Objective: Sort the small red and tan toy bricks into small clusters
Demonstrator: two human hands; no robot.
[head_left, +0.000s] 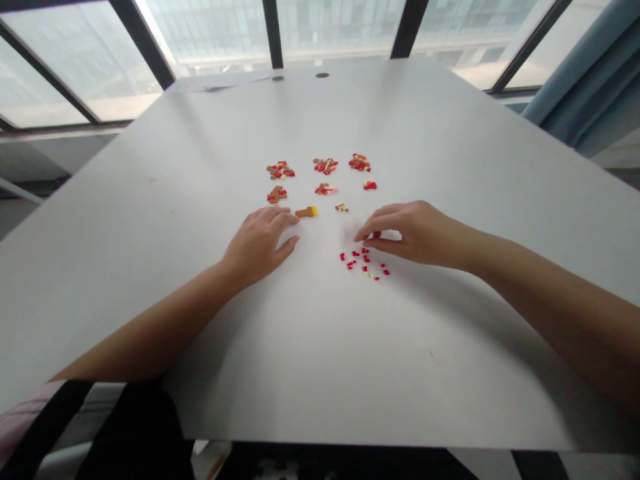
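Note:
My left hand [260,243] rests on the white table with its fingers spread. Its index fingertip touches or nearly touches a flat brown-and-yellow piece built from toy bricks [307,212]. Over a loose scatter of small red bricks [365,269], a few of them pale, my right hand [395,230] is curled with thumb and fingertips close together. A small red brick [376,235] shows between its fingers, partly hidden. Just beyond lies a little group of pale and brown bricks [341,208].
Farther back sit several small brick piles: brown and red [281,170], mixed with pink [325,166], mostly red [359,163]. Nearer are brown bricks [277,195], a mixed pile [326,189] and red bricks [370,186]. Windows border the table [320,373]; a blue curtain [585,87] hangs right.

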